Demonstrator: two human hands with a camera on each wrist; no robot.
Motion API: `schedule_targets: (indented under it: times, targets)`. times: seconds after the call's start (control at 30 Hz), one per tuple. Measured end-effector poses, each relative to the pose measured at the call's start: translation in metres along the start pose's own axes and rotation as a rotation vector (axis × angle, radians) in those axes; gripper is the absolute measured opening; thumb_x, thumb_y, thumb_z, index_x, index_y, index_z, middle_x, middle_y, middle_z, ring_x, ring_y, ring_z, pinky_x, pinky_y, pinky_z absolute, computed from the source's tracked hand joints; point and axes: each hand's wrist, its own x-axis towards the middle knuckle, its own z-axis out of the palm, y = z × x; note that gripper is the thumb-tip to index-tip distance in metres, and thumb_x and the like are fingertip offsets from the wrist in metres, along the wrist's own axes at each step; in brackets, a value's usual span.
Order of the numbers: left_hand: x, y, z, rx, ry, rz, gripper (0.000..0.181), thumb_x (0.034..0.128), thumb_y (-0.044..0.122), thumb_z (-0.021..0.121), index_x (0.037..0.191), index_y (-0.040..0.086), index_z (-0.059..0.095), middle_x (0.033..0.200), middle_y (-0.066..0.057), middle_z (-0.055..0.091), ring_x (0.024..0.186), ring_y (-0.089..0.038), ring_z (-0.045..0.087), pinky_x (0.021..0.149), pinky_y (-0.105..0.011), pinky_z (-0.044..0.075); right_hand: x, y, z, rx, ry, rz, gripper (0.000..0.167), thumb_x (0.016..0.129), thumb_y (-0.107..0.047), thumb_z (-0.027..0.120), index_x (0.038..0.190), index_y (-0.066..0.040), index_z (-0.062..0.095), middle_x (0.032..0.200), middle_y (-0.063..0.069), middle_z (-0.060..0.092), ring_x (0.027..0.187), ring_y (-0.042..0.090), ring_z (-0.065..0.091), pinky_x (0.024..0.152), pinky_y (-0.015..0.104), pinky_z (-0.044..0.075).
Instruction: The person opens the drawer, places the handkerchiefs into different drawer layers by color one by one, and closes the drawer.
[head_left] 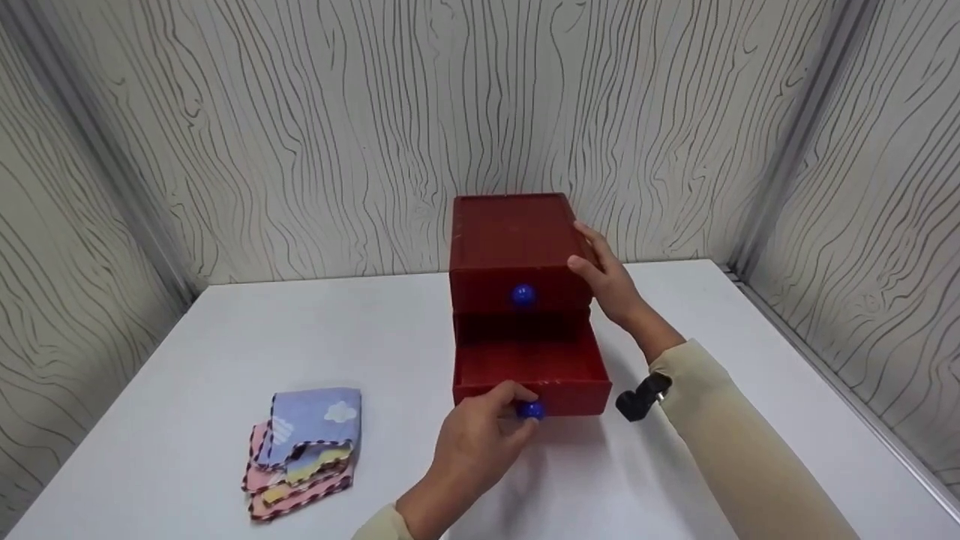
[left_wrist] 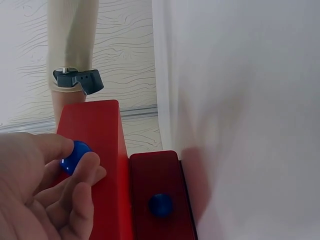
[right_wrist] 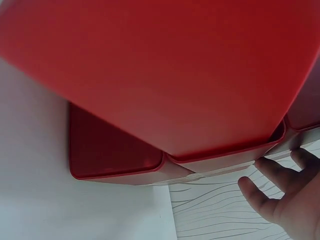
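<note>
A red cabinet (head_left: 510, 229) stands on the table, a blue knob (head_left: 523, 295) on its top drawer. Below that, a red drawer (head_left: 532, 364) is pulled out, with no item visible inside. My left hand (head_left: 476, 442) pinches this drawer's blue knob (head_left: 531, 409) between thumb and fingers; the left wrist view shows the same knob (left_wrist: 76, 157) in the fingers. A lower closed drawer (left_wrist: 150, 175) with its own blue knob (left_wrist: 161, 205) also shows there. My right hand (head_left: 615, 289) rests on the cabinet's right side, fingers extended; in the right wrist view the hand (right_wrist: 295, 200) is beside the cabinet.
Folded cloths (head_left: 315, 427), blue, yellow and pink with striped edging, lie on the white table (head_left: 390, 330) to the left. Wood-patterned panels (head_left: 322, 135) stand behind and at both sides. A black device (head_left: 643, 396) is strapped at the right sleeve's cuff.
</note>
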Motion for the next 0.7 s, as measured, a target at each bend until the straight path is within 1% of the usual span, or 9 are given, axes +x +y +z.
schedule_targets:
  times: [0.1,0.13,0.23,0.33,0.4,0.47,0.6,0.7]
  targets:
    - [-0.003,0.002,0.000,0.019,0.010,0.004,0.020,0.0828,0.025,0.073,0.099,0.033,0.066,0.093,0.013,0.074,0.073,0.002,0.062,0.065,-0.018,0.050,0.005,0.011,-0.002,0.000,0.001,-0.002,0.066,0.097,-0.024,0.044,0.155,-0.015,0.015,0.156,0.015,0.027,0.137,0.033,0.037,0.110,0.050,0.032]
    - [-0.004,0.002,0.000,0.026,0.013,0.007,0.020,0.0828,0.024,0.073,0.099,0.032,0.066,0.092,0.013,0.074,0.071,0.002,0.060,0.063,-0.017,0.049,0.005,0.010,-0.002,0.000,0.001,0.000,0.065,0.097,-0.023,0.044,0.155,-0.015,0.015,0.156,0.016,0.027,0.136,0.033,0.037,0.110,0.050,0.032]
    - [-0.008,0.005,0.001,0.048,0.027,0.026,0.019,0.0828,0.024,0.072,0.099,0.031,0.065,0.090,0.012,0.074,0.069,0.003,0.059,0.062,-0.016,0.048,0.011,0.025,-0.005,0.007,0.010,-0.011,0.064,0.097,-0.026,0.045,0.155,-0.021,0.017,0.156,0.012,0.029,0.136,0.031,0.038,0.109,0.050,0.033]
    - [-0.012,0.008,0.001,0.068,0.037,0.041,0.019,0.0822,0.022,0.072,0.099,0.030,0.065,0.087,0.012,0.074,0.065,0.004,0.058,0.061,-0.016,0.049,0.012,0.026,-0.005,0.004,0.013,-0.021,0.064,0.097,-0.027,0.046,0.154,-0.024,0.018,0.155,0.010,0.030,0.135,0.029,0.040,0.108,0.049,0.034]
    - [-0.013,0.010,0.002,0.080,0.033,0.038,0.019,0.0820,0.022,0.071,0.098,0.029,0.065,0.084,0.012,0.074,0.062,0.004,0.055,0.063,-0.017,0.050,0.012,0.025,-0.005,0.006,0.013,-0.024,0.064,0.097,-0.026,0.046,0.154,-0.023,0.018,0.155,0.010,0.031,0.134,0.030,0.040,0.108,0.049,0.034]
    - [-0.015,0.012,0.003,0.086,0.020,0.031,0.019,0.0824,0.021,0.071,0.098,0.029,0.065,0.082,0.012,0.073,0.062,0.005,0.054,0.067,-0.019,0.053,0.010,0.021,-0.005,0.007,0.011,-0.022,0.065,0.097,-0.025,0.045,0.155,-0.020,0.017,0.155,0.011,0.031,0.134,0.031,0.040,0.107,0.050,0.034]
    - [-0.019,0.015,0.004,0.084,-0.006,0.017,0.019,0.0845,0.022,0.068,0.101,0.031,0.064,0.083,0.015,0.072,0.069,0.003,0.062,0.078,-0.024,0.056,0.002,0.005,-0.001,-0.006,0.007,-0.013,0.066,0.096,-0.025,0.045,0.155,-0.013,0.016,0.155,0.016,0.029,0.133,0.034,0.039,0.107,0.052,0.034]
    - [-0.021,0.015,0.003,0.077,-0.042,0.011,0.021,0.0856,0.024,0.068,0.105,0.032,0.063,0.088,0.015,0.072,0.069,0.003,0.062,0.080,-0.025,0.056,-0.003,-0.005,0.001,-0.021,0.002,-0.001,0.067,0.096,-0.025,0.044,0.154,-0.011,0.015,0.155,0.017,0.028,0.132,0.035,0.040,0.104,0.051,0.037]
